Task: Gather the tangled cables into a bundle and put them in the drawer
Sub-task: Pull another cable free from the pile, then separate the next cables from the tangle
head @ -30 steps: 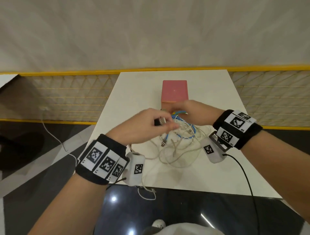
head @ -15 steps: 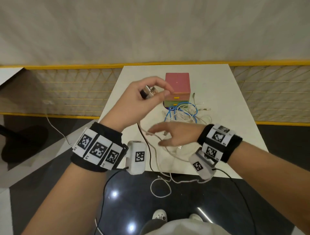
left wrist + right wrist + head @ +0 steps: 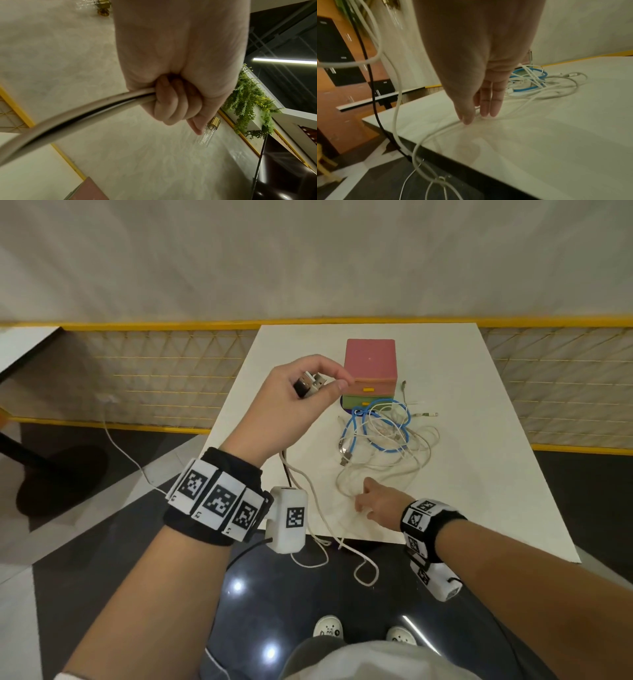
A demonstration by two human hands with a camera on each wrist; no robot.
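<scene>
Head view: tangled cables [image 3: 383, 436] heaped loose on the tabletop [image 3: 496, 474], white loops with a blue cable [image 3: 387, 449] coiled through them, lying just beyond the right hand [image 3: 380, 503] and below and to the right of the raised left hand [image 3: 291, 412]. Far edge of the heap against the foot of a small drawer unit [image 3: 371, 361], pink over green, both drawer fronts looking closed. Not yet a bundle.

Left wrist view: left fingers [image 3: 171, 105] curled tight round pale strands [image 3: 85, 109] with a dark one between. From the head, several plugs [image 3: 310, 383] pinched between thumb and forefinger, well off the tabletop; strands trailing from the palm down over the near edge into hanging loops [image 3: 356, 554].

Right wrist view: right fingers [image 3: 485, 106] straight and together, gripping nothing, tips resting on a white strand [image 3: 447, 129] close to the near edge. Heap straight ahead of those fingertips, along the line of the fingers; strand beneath them running crosswise, from heap toward edge.

Judged from this: right hand far nearer the heap, so better placed to rake slack back toward the left fist. Long run of slack hanging off the edge, likely to snag there if pulled sharply. Drawer apparently unopened, so one free hand needed before stowing.
</scene>
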